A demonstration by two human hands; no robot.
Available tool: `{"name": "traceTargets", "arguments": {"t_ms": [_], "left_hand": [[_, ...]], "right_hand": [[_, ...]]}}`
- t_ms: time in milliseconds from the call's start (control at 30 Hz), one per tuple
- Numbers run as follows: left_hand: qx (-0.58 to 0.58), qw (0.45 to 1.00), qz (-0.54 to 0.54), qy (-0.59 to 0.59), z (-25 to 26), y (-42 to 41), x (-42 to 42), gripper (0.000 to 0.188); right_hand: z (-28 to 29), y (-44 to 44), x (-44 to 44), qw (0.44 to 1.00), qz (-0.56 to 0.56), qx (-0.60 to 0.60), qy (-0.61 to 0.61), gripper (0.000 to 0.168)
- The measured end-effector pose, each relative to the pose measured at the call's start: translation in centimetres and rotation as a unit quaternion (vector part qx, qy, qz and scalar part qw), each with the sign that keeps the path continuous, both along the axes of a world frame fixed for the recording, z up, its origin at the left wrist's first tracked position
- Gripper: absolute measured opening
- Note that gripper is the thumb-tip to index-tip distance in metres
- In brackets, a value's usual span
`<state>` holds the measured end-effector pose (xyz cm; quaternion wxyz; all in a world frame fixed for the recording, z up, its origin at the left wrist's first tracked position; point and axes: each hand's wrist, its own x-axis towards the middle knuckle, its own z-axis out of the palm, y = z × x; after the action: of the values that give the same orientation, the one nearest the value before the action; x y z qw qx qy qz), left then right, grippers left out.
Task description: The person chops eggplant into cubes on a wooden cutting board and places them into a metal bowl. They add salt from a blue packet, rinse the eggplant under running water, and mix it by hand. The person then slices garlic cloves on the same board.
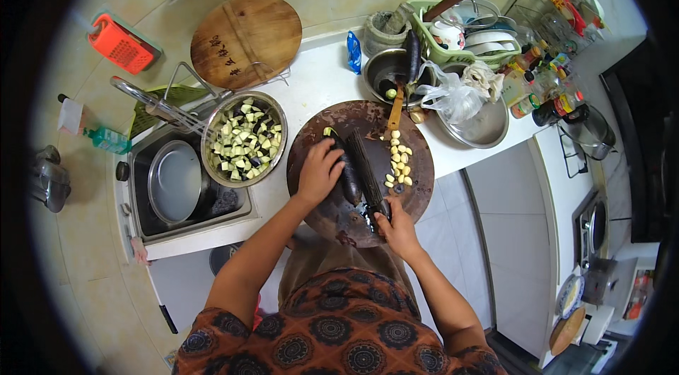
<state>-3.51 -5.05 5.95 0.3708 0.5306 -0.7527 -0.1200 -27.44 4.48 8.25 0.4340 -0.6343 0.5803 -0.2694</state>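
Observation:
A whole dark eggplant (pixel 349 181) with a green stem end lies lengthwise on a round, dark wooden chopping board (pixel 329 221). My left hand (pixel 321 171) steadies it from the left, fingertips on its skin. In my right hand (pixel 399 229) is the dark handle of a kitchen knife (pixel 365 168). Its dark, streaked blade points away from me, just right of the eggplant. Several peeled garlic cloves (pixel 400 160) are spread on the board's right side. Left of the board, a steel bowl (pixel 281 155) holds diced eggplant (pixel 246 139) under the tap.
A sink (pixel 217 218) with a steel basin of cloudy water (pixel 175 184) is at left. Behind the board stand a steel bowl with eggplant (pixel 377 70), a stone mortar (pixel 374 41) and a green dish basket (pixel 440 54). Bottles (pixel 546 110) crowd the right counter.

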Motion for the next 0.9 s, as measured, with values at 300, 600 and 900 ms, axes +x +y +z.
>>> {"name": "traceTargets", "arguments": {"t_ms": [300, 600, 900], "left_hand": [[-0.039, 0.998, 0.035, -0.035, -2.4, 2.7, -0.9, 0.037], [-0.038, 0.997, 0.050, -0.036, -2.8, 2.9, -1.0, 0.039], [-0.049, 0.997, 0.048, -0.044, -2.8, 2.7, -0.8, 0.037]], "right_hand": [[5.6, 0.3, 2.2, 0.986, 0.060, -0.064, 0.139, 0.034], [6.6, 0.3, 4.4, 0.977, 0.059, -0.046, 0.199, 0.035], [9.0, -2.9, 4.3, 0.964, 0.087, -0.012, 0.251, 0.034]]}}
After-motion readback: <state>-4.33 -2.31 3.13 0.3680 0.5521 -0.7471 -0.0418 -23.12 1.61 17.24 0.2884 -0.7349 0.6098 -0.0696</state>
